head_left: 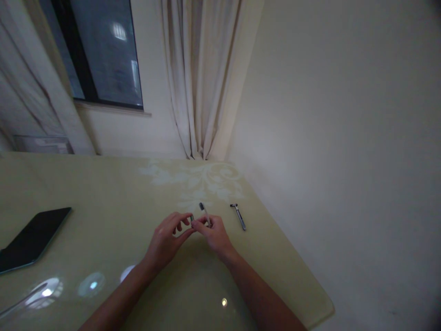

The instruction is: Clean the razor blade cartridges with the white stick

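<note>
**2 hands, 1 toothbrush and a tiny mystery piece at the table**

Biggest thing here is the plain pale wall (327, 138) filling the right side, then the glossy yellowish-green table (103, 193), with a pale leafy scroll pattern near its far edge and some bright light reflections at the near left. Behind it hang 2 light curtains (203, 69), with a dark-framed window (106, 55) between them.

Next size down: a flat black tablet-like thing (34, 239) lying at the left of the table, well apart from the hands.

Both hands are up over the middle. Left hand (165, 234) has its thumb and index finger bent in around a tiny dark piece (192, 219), but I can't tell if it's really gripping it. Right hand (217, 234) is curled around a toothbrush (202, 208), dark bristle end poking up and away, with its fingertips right at the tiny piece too.

The razor (239, 218) lies on the table just right of that hand, head at the far end. The tiny piece is smallest, between the 2 hands' fingertips, too small to ID.
</note>
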### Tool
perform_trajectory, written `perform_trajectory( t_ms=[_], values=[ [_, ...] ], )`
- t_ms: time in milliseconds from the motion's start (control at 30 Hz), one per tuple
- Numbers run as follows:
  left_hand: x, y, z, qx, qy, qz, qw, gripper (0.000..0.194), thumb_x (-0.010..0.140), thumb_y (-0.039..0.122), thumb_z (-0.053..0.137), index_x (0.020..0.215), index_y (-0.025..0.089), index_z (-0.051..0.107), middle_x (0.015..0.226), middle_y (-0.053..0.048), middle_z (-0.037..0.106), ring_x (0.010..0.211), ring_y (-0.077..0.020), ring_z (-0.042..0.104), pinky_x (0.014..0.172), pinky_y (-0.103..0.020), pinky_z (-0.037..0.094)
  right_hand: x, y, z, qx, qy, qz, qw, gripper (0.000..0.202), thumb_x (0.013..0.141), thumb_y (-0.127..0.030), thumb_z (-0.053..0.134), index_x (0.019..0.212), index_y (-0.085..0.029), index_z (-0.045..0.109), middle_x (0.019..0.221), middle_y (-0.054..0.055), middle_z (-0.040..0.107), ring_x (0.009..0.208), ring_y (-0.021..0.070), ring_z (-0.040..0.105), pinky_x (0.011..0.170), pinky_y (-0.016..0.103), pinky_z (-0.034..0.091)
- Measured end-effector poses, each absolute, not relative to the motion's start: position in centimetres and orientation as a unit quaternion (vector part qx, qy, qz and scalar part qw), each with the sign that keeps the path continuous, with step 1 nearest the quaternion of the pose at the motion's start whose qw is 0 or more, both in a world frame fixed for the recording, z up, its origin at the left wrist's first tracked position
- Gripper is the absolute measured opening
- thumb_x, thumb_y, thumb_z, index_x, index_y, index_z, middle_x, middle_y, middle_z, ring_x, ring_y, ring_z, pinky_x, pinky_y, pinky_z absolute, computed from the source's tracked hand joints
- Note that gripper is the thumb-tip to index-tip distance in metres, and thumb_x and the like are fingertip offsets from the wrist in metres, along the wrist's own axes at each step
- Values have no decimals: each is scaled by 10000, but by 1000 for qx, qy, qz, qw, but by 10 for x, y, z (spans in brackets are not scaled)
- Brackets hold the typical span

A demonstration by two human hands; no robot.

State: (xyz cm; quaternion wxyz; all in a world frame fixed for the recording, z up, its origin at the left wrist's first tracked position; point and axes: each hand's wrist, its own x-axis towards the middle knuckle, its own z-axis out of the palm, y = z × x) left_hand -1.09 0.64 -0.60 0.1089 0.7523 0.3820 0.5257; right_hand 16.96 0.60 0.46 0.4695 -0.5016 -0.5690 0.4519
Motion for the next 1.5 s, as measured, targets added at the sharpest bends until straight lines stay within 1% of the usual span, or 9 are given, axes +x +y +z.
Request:
perform_trajectory(
  t_ms=[167,333,500,833,967,1067,1233,1367,1500],
  values=[
    [-9,6,-10,752,397,512,120,275,990,408,706,1203,236,734,874,-20,721,664,-139,608,594,-243,537,167,5,5,-512,-555,453,475,265,785,-405,789,742,-143,783,694,27,692,636,143,532,613,262,417],
    [-8,2,-8,750,390,514,144,445,955,425,755,1356,248,676,919,-16,728,655,-129,600,581,-235,534,170,5,6,-496,-522,502,480,283,749,-436,806,731,-161,744,626,0,611,625,145,517,584,263,395],
    [-6,2,-5,736,383,530,177,339,960,453,743,1220,236,748,884,-24,728,634,-127,616,555,-228,531,170,2,6,-469,-520,540,467,335,739,-496,813,703,-177,715,530,-36,479,574,141,473,541,262,343],
    [-6,-2,-2,730,383,532,190,311,945,389,764,1224,253,765,879,-23,728,639,-127,610,559,-230,527,168,-2,11,-471,-537,500,489,319,717,-461,855,733,-171,722,681,8,639,649,151,548,615,269,427],
    [-7,-3,0,730,375,541,182,303,940,387,777,1210,250,765,867,-18,723,639,-123,606,570,-227,529,168,-2,8,-474,-534,515,474,367,782,-519,818,753,-169,715,608,-12,561,598,144,514,560,265,377],
    [-10,-4,2,729,370,546,182,301,930,364,794,1208,253,760,864,-8,717,642,-119,608,573,-219,532,174,-2,10,-462,-576,489,465,406,844,-567,775,830,-163,744,687,8,609,643,154,542,597,272,396],
    [-18,-2,1,718,381,560,165,347,918,346,812,1245,257,739,860,6,706,621,-110,587,566,-212,523,189,-5,18,-460,-677,358,450,529,1076,-568,474,972,-166,803,762,33,648,722,170,583,696,288,421],
    [-19,-2,0,718,382,561,153,347,927,323,805,1257,252,725,862,12,705,630,-105,578,579,-207,518,190,-8,18,-444,-732,301,421,528,1102,-543,465,970,-171,815,840,61,727,793,186,638,752,291,432],
    [-18,-2,-1,717,378,566,153,336,922,315,807,1241,249,727,849,17,702,630,-103,574,574,-200,513,188,-8,15,-459,-722,285,433,548,1109,-556,450,1008,-169,824,894,88,777,829,204,683,776,297,454]
  ],
)
